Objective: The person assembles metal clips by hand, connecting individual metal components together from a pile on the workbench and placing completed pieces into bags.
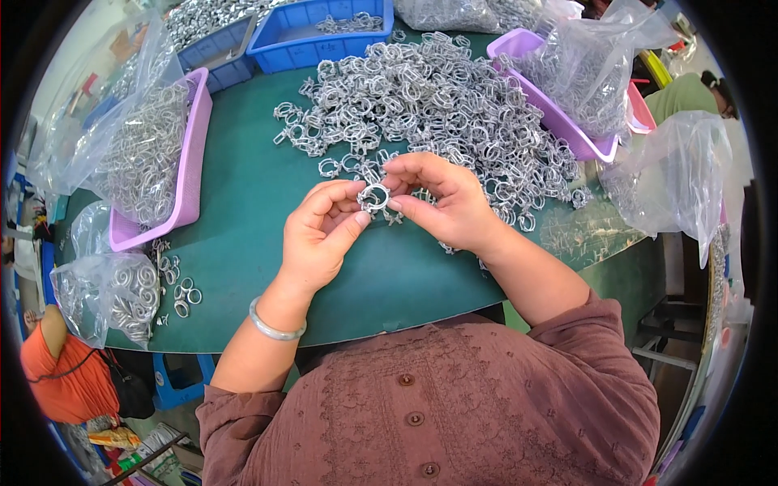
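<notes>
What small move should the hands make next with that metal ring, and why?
Perhaps gently close the right hand's thumb and index finger on the metal ring's right side. The left hand grips its left side, while the right thumb and index fingertips stand apart close by, so a second grip might steady it.

The left edge of the metal ring [374, 186] was covered by the fingertips of the left hand [320, 223], and its finer detail was too small to be made out. Whether it was also pinched by the right hand [446, 198] could not be told. Part of the near edge of the pile of metal rings [438, 97] was hidden by that hand. The far end of the blue plastic bin [320, 53] was cut off by the upper edge, and the brown blouse [421, 405] by the lower. The person in orange [73, 381] was cropped by the dark fisheye rim.
</notes>
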{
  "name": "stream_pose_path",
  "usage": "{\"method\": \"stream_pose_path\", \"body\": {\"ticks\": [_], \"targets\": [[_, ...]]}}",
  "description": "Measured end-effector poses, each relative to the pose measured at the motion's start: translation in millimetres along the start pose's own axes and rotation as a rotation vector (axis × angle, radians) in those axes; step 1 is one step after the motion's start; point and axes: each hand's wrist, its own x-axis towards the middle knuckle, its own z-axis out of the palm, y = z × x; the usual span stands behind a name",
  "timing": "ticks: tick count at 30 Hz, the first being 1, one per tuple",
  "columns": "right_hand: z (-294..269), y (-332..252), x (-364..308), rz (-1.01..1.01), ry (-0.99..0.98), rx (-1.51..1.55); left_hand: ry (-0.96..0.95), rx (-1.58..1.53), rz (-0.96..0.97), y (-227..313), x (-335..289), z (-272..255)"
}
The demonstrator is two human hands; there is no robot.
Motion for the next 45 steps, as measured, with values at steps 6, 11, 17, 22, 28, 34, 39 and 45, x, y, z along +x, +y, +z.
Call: {"method": "stream_pose_path", "body": {"ticks": [6,11,17,22,28,34,39,45], "targets": [[0.0,-1.2,0.3,-0.007,-0.003,-0.041,0.023,-0.19,-0.254,7.8,1.5,3.6],[-2.5,-1.3,4.7,-0.095,0.054,-0.214,0.072,-0.406,-0.359,4.6,3.9,-9.3],[-4.9,-0.6,10.0,-0.213,-0.092,-0.772,0.162,-0.688,-0.362,7.7,10.2,-19.6],[2.1,-3.9,10.2,-0.272,-0.23,-0.999,0.154,-0.71,-0.364,9.9,10.6,-23.0],[-4.1,-1.3,10.2,-0.228,-0.139,-0.792,0.219,-0.466,-0.415,8.3,8.3,-21.1],[-6.9,-3.8,9.9,0.329,0.062,0.352,0.223,-0.21,-0.421,10.0,6.9,-10.0],[-7.6,-6.1,10.7,0.418,0.053,0.475,0.115,-0.072,-0.393,14.3,4.6,0.1],[-2.1,-9.2,10.8,0.423,0.078,0.583,0.036,-0.133,-0.413,14.7,1.3,1.0]]}}
